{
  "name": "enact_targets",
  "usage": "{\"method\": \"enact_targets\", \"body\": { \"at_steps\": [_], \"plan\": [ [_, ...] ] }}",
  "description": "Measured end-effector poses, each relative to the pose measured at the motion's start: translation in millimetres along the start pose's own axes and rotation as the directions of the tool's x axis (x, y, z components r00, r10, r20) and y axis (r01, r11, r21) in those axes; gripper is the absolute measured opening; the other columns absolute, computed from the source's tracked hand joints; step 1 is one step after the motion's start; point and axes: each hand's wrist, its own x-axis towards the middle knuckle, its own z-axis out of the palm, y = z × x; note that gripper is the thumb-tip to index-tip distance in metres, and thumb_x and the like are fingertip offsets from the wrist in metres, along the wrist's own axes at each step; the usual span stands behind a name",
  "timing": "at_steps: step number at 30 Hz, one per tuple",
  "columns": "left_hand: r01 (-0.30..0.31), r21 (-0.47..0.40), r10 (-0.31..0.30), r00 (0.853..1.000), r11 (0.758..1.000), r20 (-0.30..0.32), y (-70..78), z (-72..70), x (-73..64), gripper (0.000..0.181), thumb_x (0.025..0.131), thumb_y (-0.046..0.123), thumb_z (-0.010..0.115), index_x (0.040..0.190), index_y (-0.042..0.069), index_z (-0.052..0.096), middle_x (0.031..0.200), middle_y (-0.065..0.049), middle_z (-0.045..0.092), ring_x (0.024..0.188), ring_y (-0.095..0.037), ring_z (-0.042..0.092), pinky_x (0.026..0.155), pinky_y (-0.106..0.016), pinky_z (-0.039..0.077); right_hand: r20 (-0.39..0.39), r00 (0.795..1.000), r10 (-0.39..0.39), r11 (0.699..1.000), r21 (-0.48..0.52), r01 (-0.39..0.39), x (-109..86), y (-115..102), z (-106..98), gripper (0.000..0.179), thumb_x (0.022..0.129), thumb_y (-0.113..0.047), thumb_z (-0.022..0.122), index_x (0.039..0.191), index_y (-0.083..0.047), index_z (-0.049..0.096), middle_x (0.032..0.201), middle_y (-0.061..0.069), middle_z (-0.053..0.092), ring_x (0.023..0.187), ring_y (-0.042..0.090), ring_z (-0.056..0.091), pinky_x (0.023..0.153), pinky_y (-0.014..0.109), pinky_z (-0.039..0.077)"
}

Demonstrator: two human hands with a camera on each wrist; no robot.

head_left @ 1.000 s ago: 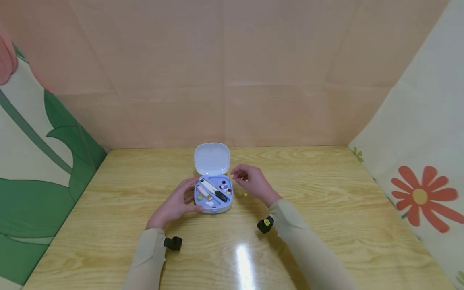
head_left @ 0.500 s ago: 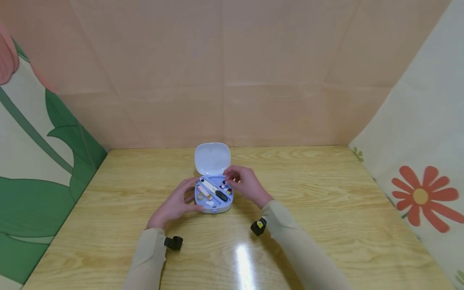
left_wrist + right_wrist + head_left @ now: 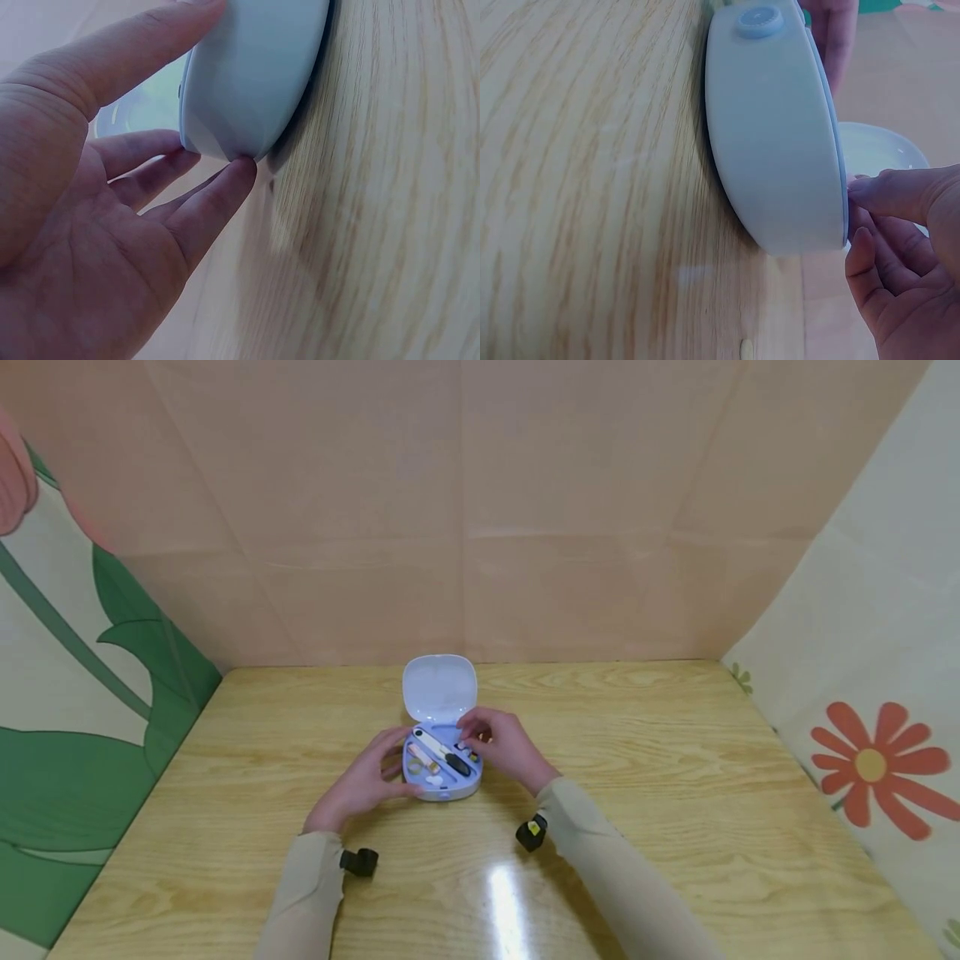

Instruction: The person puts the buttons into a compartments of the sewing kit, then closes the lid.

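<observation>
A small lilac and white storage box (image 3: 453, 794) stands on the table with its lid (image 3: 439, 687) raised behind. My left hand (image 3: 362, 782) holds its left side, thumb along the front and fingertips against the wall. Across the inner tray lies a white tool with a black end (image 3: 457, 765). A pinkish-white piece (image 3: 422, 758) and other small items sit left of it. My right hand (image 3: 510, 748) reaches over the right compartment, thumb and fingers bent together at the rim. Its fingertips cover several small coloured pieces; whether it pinches one I cannot tell.
A small yellowish disc (image 3: 746, 349) lies on the wooden table (image 3: 675, 827) to the right of the box, visible in the right wrist view. A pinkish backdrop (image 3: 337, 543) rises behind the table's far edge, with flower-patterned cloths at both sides.
My right hand has moved left from beside the box to over its right compartment, then slightly down. The left hand and the box have stayed in place.
</observation>
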Motion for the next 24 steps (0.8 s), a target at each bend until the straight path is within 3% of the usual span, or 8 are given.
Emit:
{"method": "enact_targets", "body": {
  "at_steps": [7,14,24],
  "plan": [
    [-0.014,-0.011,0.014,1.000,1.000,0.001,1.2,0.8,-0.4,0.088,0.074,0.010,0.082,0.147,0.013,0.034,0.148,-0.008,0.030,0.132,-0.033,0.037,0.107,-0.039,0.039,0.004,1.000,0.010,1.000,-0.004,-0.010,-0.9,2,-1,0.017,0.087,0.001,0.068,0.102,-0.004,0.066,0.090,0.002,0.067,0.083,0.013,0.060,0.074,0.029,0.054],
    [0.024,-0.002,-0.024,1.000,1.000,-0.010,1.0,-0.1,-1.4,0.088,0.073,0.013,0.083,0.147,0.018,0.036,0.146,-0.001,0.032,0.131,-0.027,0.038,0.105,-0.033,0.041,0.001,1.000,0.015,1.000,0.024,-0.015,-4.0,1,-5,0.018,0.088,0.003,0.066,0.105,-0.002,0.066,0.092,0.002,0.067,0.086,0.013,0.061,0.079,0.031,0.055],
    [-0.007,-0.008,0.007,1.000,1.000,-0.001,2.1,0.0,-2.5,0.086,0.074,0.012,0.082,0.147,0.016,0.036,0.146,-0.004,0.032,0.132,-0.030,0.038,0.106,-0.036,0.040,0.038,0.999,-0.005,0.999,0.034,0.003,-8.6,3,-10,0.025,0.087,0.005,0.066,0.110,-0.002,0.066,0.099,0.005,0.068,0.091,0.014,0.062,0.083,0.029,0.055]
  ]
}}
